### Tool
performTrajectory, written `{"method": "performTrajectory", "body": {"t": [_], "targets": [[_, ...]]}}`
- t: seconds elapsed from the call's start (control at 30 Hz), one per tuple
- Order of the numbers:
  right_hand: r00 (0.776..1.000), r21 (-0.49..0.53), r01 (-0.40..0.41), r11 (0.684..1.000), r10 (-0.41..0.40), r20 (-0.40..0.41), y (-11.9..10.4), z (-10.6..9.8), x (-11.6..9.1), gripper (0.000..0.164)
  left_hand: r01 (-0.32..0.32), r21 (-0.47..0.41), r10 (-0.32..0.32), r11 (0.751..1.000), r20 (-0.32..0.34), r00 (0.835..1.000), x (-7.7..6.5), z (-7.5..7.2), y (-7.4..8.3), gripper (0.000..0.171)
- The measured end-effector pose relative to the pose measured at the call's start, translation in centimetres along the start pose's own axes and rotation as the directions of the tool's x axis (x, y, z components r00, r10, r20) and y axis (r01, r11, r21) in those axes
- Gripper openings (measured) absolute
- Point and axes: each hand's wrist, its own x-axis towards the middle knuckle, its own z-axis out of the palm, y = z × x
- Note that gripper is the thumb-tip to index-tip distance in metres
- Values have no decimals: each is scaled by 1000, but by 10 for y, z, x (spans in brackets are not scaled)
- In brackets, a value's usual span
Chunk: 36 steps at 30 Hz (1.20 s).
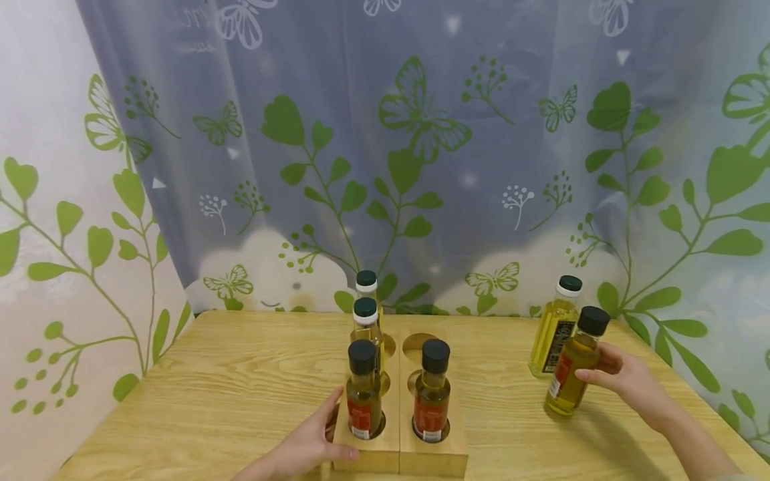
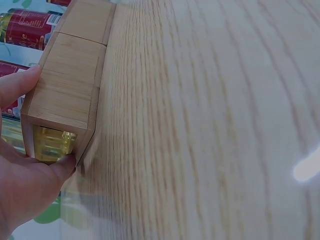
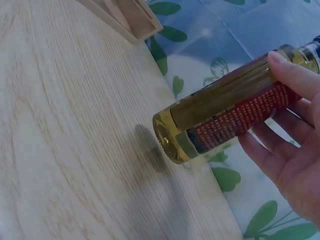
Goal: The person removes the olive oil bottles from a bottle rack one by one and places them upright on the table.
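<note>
My right hand grips an oil bottle with a black cap and red label, fingers and thumb around its upper body. The bottle leans a little, and in the right wrist view its base hangs over the table with a shadow below. At the front left corner of a wooden bottle rack, my left hand holds the side, thumb on the front face. Two red-label bottles stand in the rack's front holes, one on the left and one on the right.
Behind the held bottle stands a clear yellow oil bottle with a green cap. Two green-capped bottles, the nearer one and one behind it, fill the rack's left row. Round holes show at its back right. A patterned curtain hangs behind the table.
</note>
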Motion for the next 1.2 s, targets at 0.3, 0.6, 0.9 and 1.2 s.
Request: {"method": "performTrajectory", "body": {"t": [0.3,0.6,0.9,1.2], "targets": [[999,-33,-36,999,37,33,12,-10,-1,69,15,-7,-15,1000,6,1000,0,1,1,102],[998,-13,-48,999,49,42,17,-9,-1,69,34,4,-34,999,-10,999,1,2,0,101],[998,58,-32,998,28,64,20,-8,0,67,32,-9,-32,999,-10,999,0,0,0,102],[998,98,-7,995,1,57,21,-6,-2,63,32,-16,-32,999,5,999,1,-1,2,102]]}}
